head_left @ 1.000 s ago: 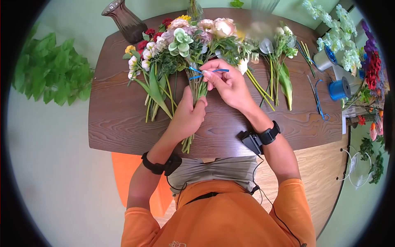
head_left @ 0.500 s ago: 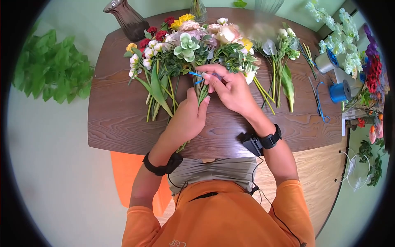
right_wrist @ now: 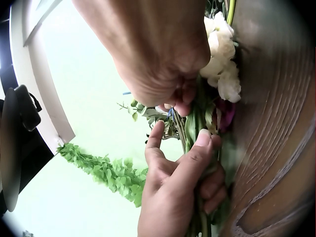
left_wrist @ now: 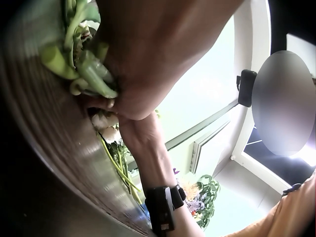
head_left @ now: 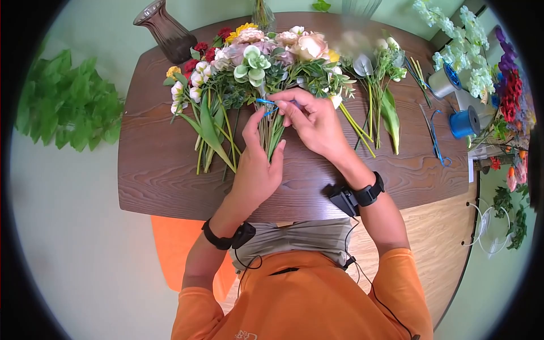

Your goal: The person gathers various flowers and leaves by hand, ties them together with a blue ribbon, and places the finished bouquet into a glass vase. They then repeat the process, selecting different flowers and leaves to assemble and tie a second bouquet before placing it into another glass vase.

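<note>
A bouquet of pink, white and yellow flowers with a pale green succulent (head_left: 252,65) lies at the table's middle. Around its stems (head_left: 266,122) runs a blue ribbon (head_left: 265,101). My left hand (head_left: 258,170) grips the stems below the ribbon, its index finger extended up toward it; the right wrist view shows that hand (right_wrist: 177,182) with its thumb across the stems. My right hand (head_left: 314,122) pinches at the ribbon from the right, fingertips against the stems. In the left wrist view the cut stem ends (left_wrist: 91,74) stick out beside the hand.
Loose white flowers (head_left: 195,85) lie left of the bouquet, more stems (head_left: 371,107) to the right. A brown glass vase (head_left: 167,34) stands back left. Blue (head_left: 463,122) and white (head_left: 444,81) ribbon spools and a cut blue ribbon (head_left: 435,139) are at the table's right.
The left index finger has lifted from the stems and stretched up toward the ribbon. The ribbon end that stuck out right of the right fingers no longer shows there.
</note>
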The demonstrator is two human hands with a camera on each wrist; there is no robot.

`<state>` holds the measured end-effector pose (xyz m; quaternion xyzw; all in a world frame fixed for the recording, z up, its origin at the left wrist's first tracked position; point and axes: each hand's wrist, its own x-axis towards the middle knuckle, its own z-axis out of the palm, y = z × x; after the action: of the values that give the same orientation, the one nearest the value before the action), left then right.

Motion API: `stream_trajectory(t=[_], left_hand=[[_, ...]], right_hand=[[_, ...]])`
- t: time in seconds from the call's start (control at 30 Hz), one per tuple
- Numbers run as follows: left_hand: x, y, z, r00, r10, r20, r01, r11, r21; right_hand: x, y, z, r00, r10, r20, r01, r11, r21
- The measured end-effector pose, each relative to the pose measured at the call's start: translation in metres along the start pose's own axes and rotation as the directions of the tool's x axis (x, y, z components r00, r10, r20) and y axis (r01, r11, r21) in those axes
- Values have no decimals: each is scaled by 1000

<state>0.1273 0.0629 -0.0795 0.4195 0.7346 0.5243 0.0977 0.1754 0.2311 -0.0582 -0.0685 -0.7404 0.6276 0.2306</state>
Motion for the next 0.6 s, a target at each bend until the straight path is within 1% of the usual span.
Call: stream_trajectory(t=[0.07, 0.1, 0.13, 0.17, 0.2, 0.3, 0.37, 0.4, 0.47, 0.5, 0.53, 0.57, 0.6], left_hand=[[1, -8, -1, 999, 46, 5, -46, 998, 37], [2, -8, -4, 999, 45, 3, -45, 998, 37], [3, -6, -8, 998, -7, 63, 6, 1000, 17], [4, -3, -11, 991, -58, 124, 59, 998, -1], [5, -1, -12, 991, -60, 122, 60, 998, -1], [6, -2, -10, 993, -59, 102, 64, 997, -46], [4, -12, -4, 1000, -27, 1, 27, 978, -206], [4, -14, -2, 1000, -28, -2, 27, 979, -204], [6, -14, 1, 994, 76, -78, -92, 967, -237], [5, -12, -4, 994, 77, -79, -93, 967, -235], [3, -9, -12, 998, -57, 28, 61, 981, -183], [3, -4, -18, 973, -194, 127, 209, 971, -114], [5, 1, -23, 973, -192, 130, 207, 972, -114]], right_hand=[[0, 0, -1, 1000, -9, 21, 9, 1000, -11], [0, 1, -1, 998, -46, 37, 45, 999, 22], [1, 1, -1, 995, -84, 53, 81, 995, 56], [0, 1, 0, 995, -83, 55, 80, 995, 56], [0, 1, 0, 995, -86, 50, 82, 994, 75], [0, -1, -1, 994, -84, 68, 78, 993, 87], [0, -2, -2, 992, -81, 92, 74, 994, 81], [0, -2, -1, 993, -79, 91, 70, 993, 96], [0, -1, 0, 993, -78, 91, 68, 991, 112], [0, 2, 1, 992, -77, 95, 65, 990, 123], [0, 4, 1, 992, -75, 98, 62, 989, 132], [-1, 6, 2, 992, -76, 97, 63, 989, 132], [-1, 7, 4, 994, -45, 97, 33, 992, 120]])
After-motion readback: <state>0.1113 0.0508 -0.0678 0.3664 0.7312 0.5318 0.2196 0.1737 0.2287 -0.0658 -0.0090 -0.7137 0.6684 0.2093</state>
